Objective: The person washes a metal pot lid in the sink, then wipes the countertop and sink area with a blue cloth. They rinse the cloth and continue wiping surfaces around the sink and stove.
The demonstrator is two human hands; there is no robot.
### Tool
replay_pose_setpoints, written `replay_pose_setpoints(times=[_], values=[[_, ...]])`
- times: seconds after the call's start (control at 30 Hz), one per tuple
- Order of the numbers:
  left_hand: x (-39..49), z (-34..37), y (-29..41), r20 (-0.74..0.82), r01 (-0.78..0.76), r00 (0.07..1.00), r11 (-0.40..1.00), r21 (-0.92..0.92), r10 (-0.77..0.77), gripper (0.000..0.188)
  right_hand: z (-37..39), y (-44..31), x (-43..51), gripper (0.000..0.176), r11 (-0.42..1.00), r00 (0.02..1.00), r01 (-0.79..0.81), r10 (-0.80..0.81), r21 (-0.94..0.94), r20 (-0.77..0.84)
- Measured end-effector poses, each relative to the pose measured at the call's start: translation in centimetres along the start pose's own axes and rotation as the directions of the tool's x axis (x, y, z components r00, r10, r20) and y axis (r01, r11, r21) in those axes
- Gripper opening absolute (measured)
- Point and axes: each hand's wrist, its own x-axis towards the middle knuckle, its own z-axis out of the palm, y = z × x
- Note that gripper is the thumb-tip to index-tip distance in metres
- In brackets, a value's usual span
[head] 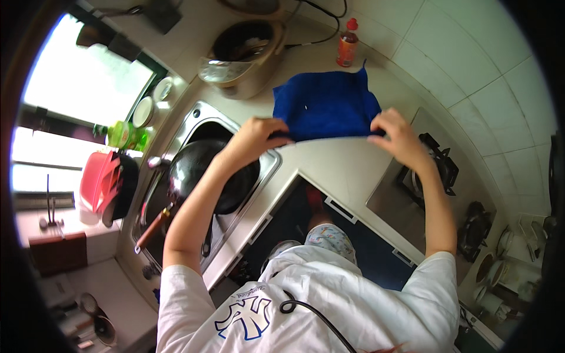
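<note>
A blue cloth [324,103] lies spread on the pale countertop, its near edge pinched at both corners. My left hand [260,134] holds the near left corner between thumb and fingers. At the near right corner, my right hand [393,130] grips the cloth the same way. A small white speck shows on the fabric. Just behind the cloth stands a red bottle [347,46] with a red cap.
On the left, a black wok [212,172] sits over the steel sink [276,165]. A rice cooker [247,77] stands behind it. A gas hob [397,198] is at the right. Window-side items include a green bottle [126,136] and a pink basket [99,181].
</note>
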Motion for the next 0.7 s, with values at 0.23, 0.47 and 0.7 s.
replay_pose_setpoints(times=[0.23, 0.47, 0.7], values=[[6.6, 9.4, -8.4, 0.389, 0.411, 0.850, 0.909, -0.067, -0.355, 0.032, 7.4, 10.2, -2.6, 0.015, 0.953, 0.928, -0.298, 0.278, 0.046, 0.249], [10.0, 17.2, -10.1, 0.431, -0.324, 0.884, 0.901, 0.289, 0.180, 0.066, 17.9, 8.2, -1.2, 0.051, 0.893, 0.906, -0.422, 0.406, -0.158, -0.123], [10.4, 20.2, -12.1, 0.425, -0.178, 0.902, 0.965, 0.192, 0.082, 0.058, 24.2, 6.3, 1.0, 0.073, 0.457, 0.480, -0.877, 0.846, -0.145, -0.232]])
